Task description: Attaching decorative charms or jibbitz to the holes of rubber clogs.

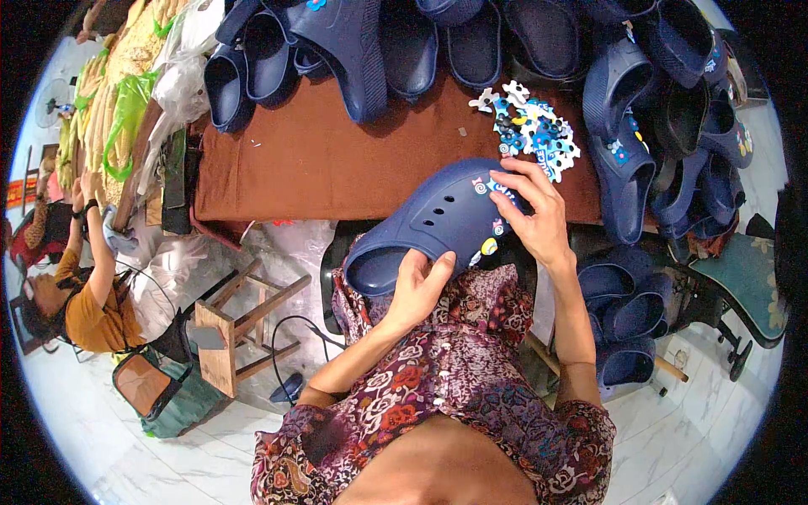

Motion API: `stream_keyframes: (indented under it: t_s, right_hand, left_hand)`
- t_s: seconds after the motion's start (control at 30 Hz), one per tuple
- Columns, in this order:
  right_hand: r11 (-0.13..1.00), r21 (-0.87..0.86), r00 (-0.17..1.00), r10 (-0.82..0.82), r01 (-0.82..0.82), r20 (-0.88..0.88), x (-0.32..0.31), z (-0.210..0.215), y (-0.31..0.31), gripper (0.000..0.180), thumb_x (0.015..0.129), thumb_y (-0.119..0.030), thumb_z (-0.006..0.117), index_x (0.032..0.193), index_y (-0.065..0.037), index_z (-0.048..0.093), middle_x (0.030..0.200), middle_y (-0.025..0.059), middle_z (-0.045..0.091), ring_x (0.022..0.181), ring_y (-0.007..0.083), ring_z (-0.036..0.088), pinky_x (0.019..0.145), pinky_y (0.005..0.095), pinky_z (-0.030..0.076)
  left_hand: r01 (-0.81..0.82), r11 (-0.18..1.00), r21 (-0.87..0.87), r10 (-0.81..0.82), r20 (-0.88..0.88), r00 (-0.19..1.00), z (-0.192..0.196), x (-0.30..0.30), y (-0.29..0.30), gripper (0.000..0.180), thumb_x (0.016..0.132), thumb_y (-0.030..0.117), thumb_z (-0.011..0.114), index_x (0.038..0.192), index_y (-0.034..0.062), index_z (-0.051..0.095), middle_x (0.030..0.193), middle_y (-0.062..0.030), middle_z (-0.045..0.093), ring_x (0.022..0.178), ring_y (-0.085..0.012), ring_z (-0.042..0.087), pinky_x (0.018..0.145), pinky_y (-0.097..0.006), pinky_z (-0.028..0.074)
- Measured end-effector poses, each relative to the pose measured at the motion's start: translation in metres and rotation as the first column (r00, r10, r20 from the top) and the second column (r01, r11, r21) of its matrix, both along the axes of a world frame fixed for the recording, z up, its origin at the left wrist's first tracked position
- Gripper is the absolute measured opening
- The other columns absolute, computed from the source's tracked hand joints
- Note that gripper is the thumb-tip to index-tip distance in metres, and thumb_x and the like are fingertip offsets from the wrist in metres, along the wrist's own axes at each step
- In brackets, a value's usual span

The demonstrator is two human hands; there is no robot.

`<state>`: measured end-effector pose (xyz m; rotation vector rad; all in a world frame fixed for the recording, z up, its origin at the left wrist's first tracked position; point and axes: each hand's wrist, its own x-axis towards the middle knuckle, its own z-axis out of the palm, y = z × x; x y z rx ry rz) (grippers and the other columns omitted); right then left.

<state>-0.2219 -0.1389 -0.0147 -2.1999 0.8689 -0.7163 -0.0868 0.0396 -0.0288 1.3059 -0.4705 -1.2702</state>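
A navy blue foam clog (412,210) is held over my lap at the table's near edge, its toe up to the right and its opening toward me. My left hand (421,290) grips its side, fingers inside the opening and thumb outside. At the toe, the thumb and fingertips of my right hand (534,215) close on a white-and-blue shoe charm (502,187). Other charms sit on the toe around it, among them a yellow one (489,246) and a small pinkish one (480,186). Just beyond my right hand lies a pile of loose charms (539,130).
A brown cloth (337,160) covers the table. Navy clogs (412,50) line its far side, and decorated clogs (623,160) crowd the right. More clogs (631,311) are stacked below right. At left are a wooden stool (219,337) and a person in a mustard top (101,311).
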Motion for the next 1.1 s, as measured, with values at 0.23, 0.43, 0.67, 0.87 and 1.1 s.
stream_keyframes:
  t_s: [0.23,0.43,0.67,0.87,1.1]
  right_hand:
    - [0.994,0.097,0.997,-0.062,0.058,0.035,0.009,0.004,-0.001,0.030,0.082,-0.017,0.077,0.109,-0.006,0.069,0.113,0.0124,0.064,0.108,0.0305,0.063,0.095,0.0387,0.049]
    - [0.993,0.087,0.997,-0.083,0.082,0.007,0.017,-0.007,-0.004,0.028,0.078,-0.015,0.076,0.104,-0.007,0.068,0.109,0.0110,0.061,0.108,0.0289,0.059,0.097,0.0392,0.045]
    - [0.989,0.090,0.989,-0.127,0.120,0.078,0.019,-0.019,-0.002,0.028,0.078,-0.016,0.076,0.104,-0.007,0.068,0.110,0.0112,0.061,0.108,0.0303,0.058,0.097,0.0406,0.044]
    - [0.986,0.142,0.987,-0.104,0.086,0.126,0.010,-0.013,-0.003,0.026,0.082,-0.012,0.074,0.106,-0.005,0.068,0.110,0.0113,0.063,0.104,0.0271,0.063,0.092,0.0366,0.049]
    - [0.919,-0.108,0.922,-0.386,0.380,-0.037,-0.031,-0.039,-0.041,0.020,0.091,-0.010,0.063,0.110,-0.006,0.065,0.108,0.0136,0.062,0.099,0.0328,0.061,0.085,0.0401,0.049]
  left_hand:
    - [0.005,1.000,-0.008,-0.004,0.015,1.000,0.001,-0.001,0.000,0.042,0.100,0.013,0.056,0.134,-0.0108,0.047,0.131,-0.0134,0.058,0.121,-0.0180,0.053,0.106,-0.033,0.039]
    - [0.004,1.000,0.002,-0.004,-0.049,0.999,0.002,0.001,-0.004,0.043,0.100,0.014,0.056,0.134,-0.0109,0.047,0.132,-0.0146,0.058,0.124,-0.0191,0.052,0.107,-0.034,0.038]
    - [-0.196,0.980,0.041,0.188,-0.529,0.828,-0.008,0.020,-0.002,0.035,0.098,0.020,0.057,0.122,-0.0041,0.057,0.127,-0.0129,0.062,0.119,-0.0253,0.059,0.106,-0.042,0.044]
    - [-0.274,0.961,0.032,0.207,-0.739,0.641,-0.003,0.035,-0.009,0.043,0.095,0.013,0.053,0.132,-0.0082,0.048,0.137,-0.0198,0.056,0.127,-0.0304,0.054,0.112,-0.047,0.041]
    - [-0.290,0.953,0.090,0.256,-0.753,0.606,-0.003,0.029,-0.010,0.051,0.090,0.009,0.054,0.136,-0.0106,0.043,0.141,-0.0241,0.052,0.133,-0.0357,0.049,0.116,-0.052,0.036]
